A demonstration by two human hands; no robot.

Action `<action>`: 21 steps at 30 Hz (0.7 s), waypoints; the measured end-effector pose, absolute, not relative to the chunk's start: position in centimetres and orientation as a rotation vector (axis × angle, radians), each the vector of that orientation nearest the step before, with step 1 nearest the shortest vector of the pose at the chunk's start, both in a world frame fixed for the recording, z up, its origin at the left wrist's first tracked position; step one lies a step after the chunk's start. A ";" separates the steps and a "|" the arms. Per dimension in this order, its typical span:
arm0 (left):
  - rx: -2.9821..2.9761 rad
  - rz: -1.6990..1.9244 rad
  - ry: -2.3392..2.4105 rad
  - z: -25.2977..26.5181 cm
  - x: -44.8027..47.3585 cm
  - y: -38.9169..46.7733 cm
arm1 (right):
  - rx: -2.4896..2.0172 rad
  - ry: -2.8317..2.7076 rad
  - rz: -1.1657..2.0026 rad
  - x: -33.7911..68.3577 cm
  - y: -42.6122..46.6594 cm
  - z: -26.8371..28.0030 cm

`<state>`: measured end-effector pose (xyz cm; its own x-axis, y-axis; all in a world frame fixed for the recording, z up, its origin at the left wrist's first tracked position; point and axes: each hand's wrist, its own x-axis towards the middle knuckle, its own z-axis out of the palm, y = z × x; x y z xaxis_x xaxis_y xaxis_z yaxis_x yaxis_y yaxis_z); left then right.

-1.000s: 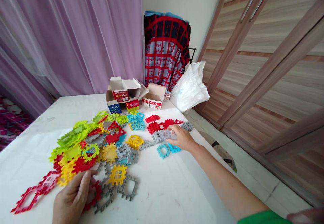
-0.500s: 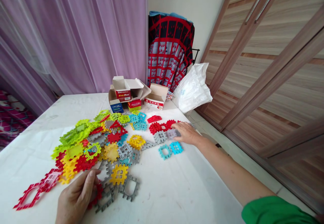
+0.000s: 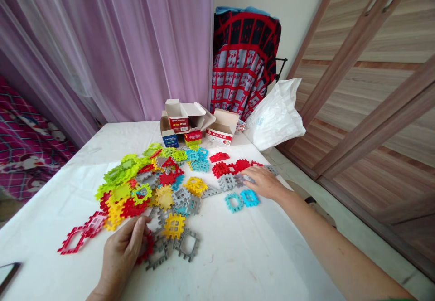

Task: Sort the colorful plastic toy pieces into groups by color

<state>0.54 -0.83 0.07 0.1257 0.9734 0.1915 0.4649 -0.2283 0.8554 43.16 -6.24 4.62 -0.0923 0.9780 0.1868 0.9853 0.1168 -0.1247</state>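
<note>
My right hand [image 3: 263, 182] reaches over the right part of the table, its fingertips closed on the edge of a blurred grey interlocking plastic piece [image 3: 239, 181]. Beside that lies a grey window piece [image 3: 227, 182], with a row of red pieces [image 3: 222, 169] just behind. Two blue pieces [image 3: 249, 198] lie in front. My left hand [image 3: 124, 249] rests on the near side of the table, fingers curled in. A red toothed piece [image 3: 147, 248] shows partly from under it; whether the fingers grip anything is hidden. Grey frames [image 3: 186, 245] and a yellow window piece [image 3: 174, 226] lie nearby.
A heap of green, yellow, red and grey pieces [image 3: 129, 169] covers the table's left middle. Opened small cartons [image 3: 178, 124] stand at the back, with a white plastic bag [image 3: 275, 115] at the far right corner. A dark-edged device [image 3: 8, 276] lies at the left edge.
The view has shifted left, so everything sits further right in the picture. Against the pieces, both hands stay in nearly the same places. The device at the left edge has come into view.
</note>
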 end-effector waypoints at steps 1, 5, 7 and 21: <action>1.784 1.046 1.387 0.0 0.6 -0.8 | -1.914 -2.143 -0.069 42.3 -6.4 4.6; 1.775 1.084 1.387 -0.1 0.8 -0.8 | -1.746 -2.030 -0.097 36.8 -5.9 4.5; 1.767 1.100 1.402 0.0 0.9 -0.8 | -1.693 -1.987 -0.054 33.3 -5.3 4.4; 1.882 1.092 1.340 0.6 1.4 -1.0 | -1.782 -1.803 0.033 24.3 -5.4 2.0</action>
